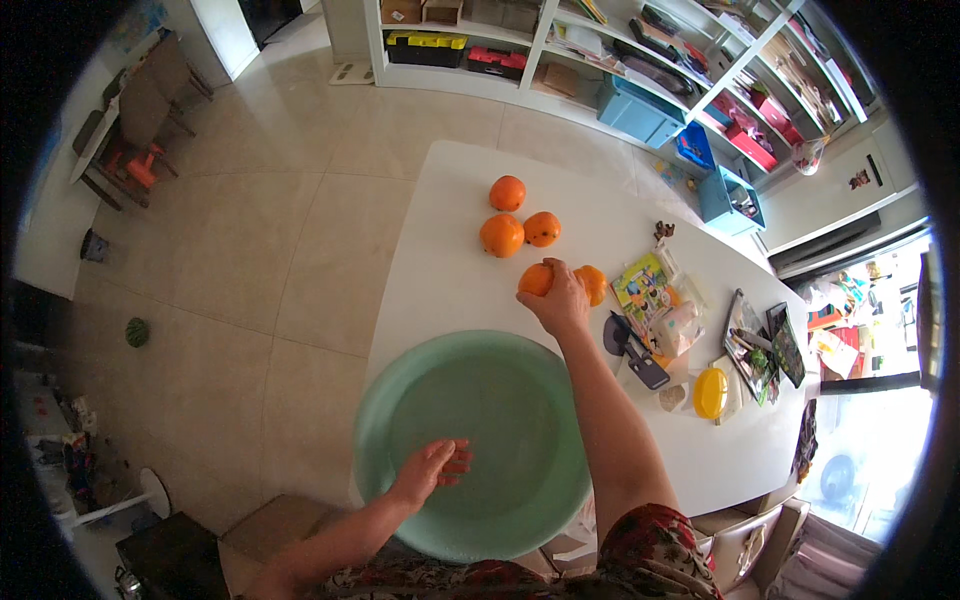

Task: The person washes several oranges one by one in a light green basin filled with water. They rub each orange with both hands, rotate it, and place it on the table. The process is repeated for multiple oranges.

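My right hand (562, 300) reaches past the basin and has its fingers around an orange persimmon-like fruit (535, 280) on the white table. Another such fruit (592, 285) sits just right of that hand. Beyond it, three more lie in a group: one at the back (507, 193), one at the left (502, 235) and one at the right (542, 229). A large round green plastic basin (480, 536) stands at the near end of the table. Over its left part hovers my left hand (435, 469), fingers loosely curled, with nothing in it. The basin may hold water; I cannot tell.
Right of my right arm lie a colourful booklet (643, 289), a plastic-wrapped pack (676, 328), a dark phone-stand-like object (646, 369), a yellow oval object (710, 393) and trays with small items (750, 345). A small brown figurine (664, 230) sits near the table's far right edge (720, 238).
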Available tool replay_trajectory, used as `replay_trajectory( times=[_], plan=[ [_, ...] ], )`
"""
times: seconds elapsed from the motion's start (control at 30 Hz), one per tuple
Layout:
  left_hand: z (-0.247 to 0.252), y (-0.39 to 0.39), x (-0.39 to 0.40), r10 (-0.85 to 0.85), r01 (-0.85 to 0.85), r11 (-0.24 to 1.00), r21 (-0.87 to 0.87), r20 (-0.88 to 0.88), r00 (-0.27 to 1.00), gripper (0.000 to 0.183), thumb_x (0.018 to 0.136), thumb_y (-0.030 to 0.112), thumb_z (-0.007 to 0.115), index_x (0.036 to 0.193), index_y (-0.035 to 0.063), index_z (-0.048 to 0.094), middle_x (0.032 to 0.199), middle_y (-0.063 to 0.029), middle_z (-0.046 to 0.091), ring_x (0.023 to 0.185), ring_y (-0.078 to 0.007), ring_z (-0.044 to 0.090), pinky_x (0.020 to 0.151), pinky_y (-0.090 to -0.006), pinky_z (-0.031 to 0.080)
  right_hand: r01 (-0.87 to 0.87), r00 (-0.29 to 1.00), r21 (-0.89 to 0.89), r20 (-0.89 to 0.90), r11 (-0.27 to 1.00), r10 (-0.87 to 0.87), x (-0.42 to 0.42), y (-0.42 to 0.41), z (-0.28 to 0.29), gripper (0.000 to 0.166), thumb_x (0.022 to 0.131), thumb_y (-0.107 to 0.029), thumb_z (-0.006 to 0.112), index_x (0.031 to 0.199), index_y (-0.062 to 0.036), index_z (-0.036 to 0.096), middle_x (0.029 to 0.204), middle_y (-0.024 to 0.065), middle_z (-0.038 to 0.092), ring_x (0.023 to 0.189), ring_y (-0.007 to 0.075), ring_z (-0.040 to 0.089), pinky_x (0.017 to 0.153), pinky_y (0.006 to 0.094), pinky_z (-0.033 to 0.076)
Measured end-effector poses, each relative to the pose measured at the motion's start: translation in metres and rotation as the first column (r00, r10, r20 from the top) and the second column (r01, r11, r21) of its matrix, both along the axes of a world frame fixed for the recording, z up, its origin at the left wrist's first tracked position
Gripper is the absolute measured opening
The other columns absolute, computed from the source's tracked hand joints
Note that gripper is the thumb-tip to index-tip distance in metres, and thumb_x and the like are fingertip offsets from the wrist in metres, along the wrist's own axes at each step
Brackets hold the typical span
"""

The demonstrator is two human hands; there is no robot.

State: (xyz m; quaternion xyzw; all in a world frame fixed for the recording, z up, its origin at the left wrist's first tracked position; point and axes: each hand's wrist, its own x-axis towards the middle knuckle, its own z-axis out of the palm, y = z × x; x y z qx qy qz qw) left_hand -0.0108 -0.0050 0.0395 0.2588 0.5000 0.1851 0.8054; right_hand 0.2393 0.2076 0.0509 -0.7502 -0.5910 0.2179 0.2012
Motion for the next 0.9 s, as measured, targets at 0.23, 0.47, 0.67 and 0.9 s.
replay_trajectory(
  times=[0.23, 0.47, 0.67, 0.9],
  plan=[
    [-0.016, -0.007, -0.013, 0.075, -0.075, 0.997, -0.02, -0.015, 0.997, 0.05, 0.096, 0.046, 0.038, 0.126, 0.0069, 0.048, 0.114, -0.0077, 0.06, 0.098, -0.018, 0.059, 0.084, -0.0356, 0.048, -0.002, 0.995, 0.011, 0.097, 1.0, 0.001, -0.001, 0.025, -0.048, 0.066, 0.067, -0.026, 0.075, 0.124, -0.009, 0.048, 0.122, 0.0116, 0.053, 0.114, 0.0322, 0.048, 0.095, 0.042, 0.042],
    [-0.01, -0.005, -0.007, 0.031, -0.032, 0.998, -0.045, -0.024, 0.999, 0.057, 0.093, 0.054, 0.041, 0.125, 0.007, 0.048, 0.114, -0.007, 0.058, 0.099, -0.0166, 0.057, 0.084, -0.033, 0.046, -0.009, 0.985, 0.222, 0.171, 0.975, -0.03, -0.002, 0.011, -0.03, 0.068, 0.07, -0.025, 0.074, 0.128, -0.0073, 0.045, 0.129, 0.016, 0.049, 0.117, 0.034, 0.046, 0.098, 0.0434, 0.04],
    [-0.009, 0.0, -0.006, -0.077, 0.086, 0.995, 0.045, -0.167, 0.983, 0.051, 0.094, 0.049, 0.042, 0.122, 0.0071, 0.049, 0.11, -0.0081, 0.059, 0.095, -0.0181, 0.058, 0.081, -0.0346, 0.047, 0.174, 0.867, 0.182, -0.495, 0.968, -0.062, -0.017, -0.095, 0.027, 0.048, 0.077, -0.021, 0.072, 0.119, -0.004, 0.056, 0.109, 0.014, 0.062, 0.1, 0.0258, 0.06, 0.09, 0.0347, 0.046],
    [-0.017, 0.011, 0.008, -0.192, 0.369, 0.82, 0.437, -0.398, 0.897, 0.038, 0.093, 0.036, 0.051, 0.118, 0.0072, 0.054, 0.106, -0.0064, 0.062, 0.09, -0.0177, 0.06, 0.075, -0.0326, 0.047, 0.031, 0.919, 0.245, -0.389, 0.969, 0.069, -0.044, -0.268, 0.041, 0.022, 0.08, -0.014, 0.066, 0.101, -0.0061, 0.064, 0.1, 0.0134, 0.064, 0.094, 0.0287, 0.061, 0.08, 0.0356, 0.05]
  ],
)
